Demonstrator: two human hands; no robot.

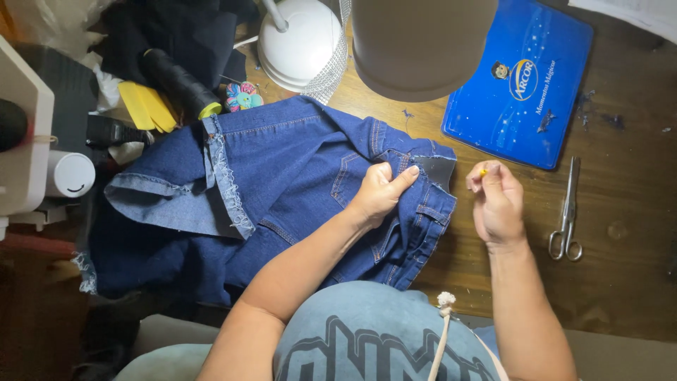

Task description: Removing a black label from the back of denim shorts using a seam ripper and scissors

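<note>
A pair of dark blue jeans (296,169) lies spread on the wooden table, with a frayed cut edge at the left. My left hand (379,192) grips the denim near the waistband, beside a dark patch (437,169) at the pocket corner. Just right of the jeans, my right hand (497,204) is raised off the table, its fingers pinched on a small yellow-headed pin (483,171).
Metal scissors (566,215) lie on the table (620,282) at the right. A blue tin lid (522,85) is at the back right, a white lamp shade (416,42) and base (300,42) behind the jeans. Black thread spool (176,81), yellow clips (147,106) and a white machine (25,120) are at the left.
</note>
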